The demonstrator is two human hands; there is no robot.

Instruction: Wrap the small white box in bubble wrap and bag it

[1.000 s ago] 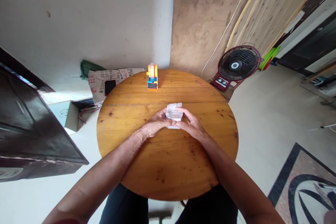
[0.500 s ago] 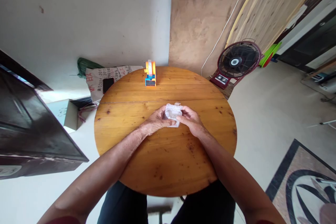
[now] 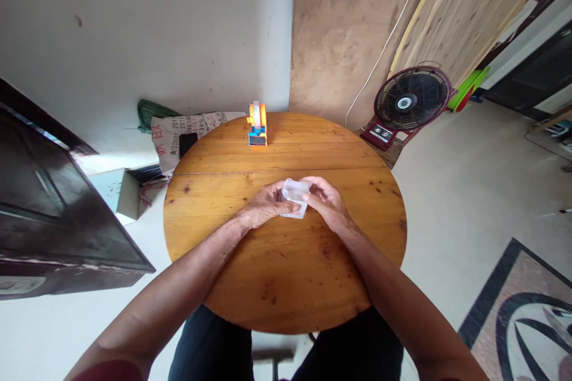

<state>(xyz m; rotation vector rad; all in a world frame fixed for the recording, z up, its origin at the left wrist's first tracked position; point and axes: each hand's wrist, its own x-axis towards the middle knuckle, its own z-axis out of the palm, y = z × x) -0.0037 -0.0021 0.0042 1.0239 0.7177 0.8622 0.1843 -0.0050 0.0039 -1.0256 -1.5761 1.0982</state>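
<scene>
Between both hands, over the middle of the round table, is a small whitish box-shaped packet (image 3: 295,191) in translucent plastic wrap. My left hand (image 3: 268,202) is closed on its left side, the thumb lying across the front. On the other side my right hand (image 3: 328,201) grips the wrap at the upper right, thumb on top and fingers curled behind. Those fingers partly hide the far edge. What is inside the wrap I cannot make out.
An orange and blue tape dispenser (image 3: 257,125) stands near the back edge of the wooden table (image 3: 286,274). A dark red fan (image 3: 406,101) is at the back right. Beyond the left edge lie a printed sack (image 3: 167,143) and a dark phone-like object (image 3: 187,143).
The right fingers have shifted slightly over the wrap, and the packet looks a little more tilted. Both hands keep hold of it. The whole view has moved slightly.
</scene>
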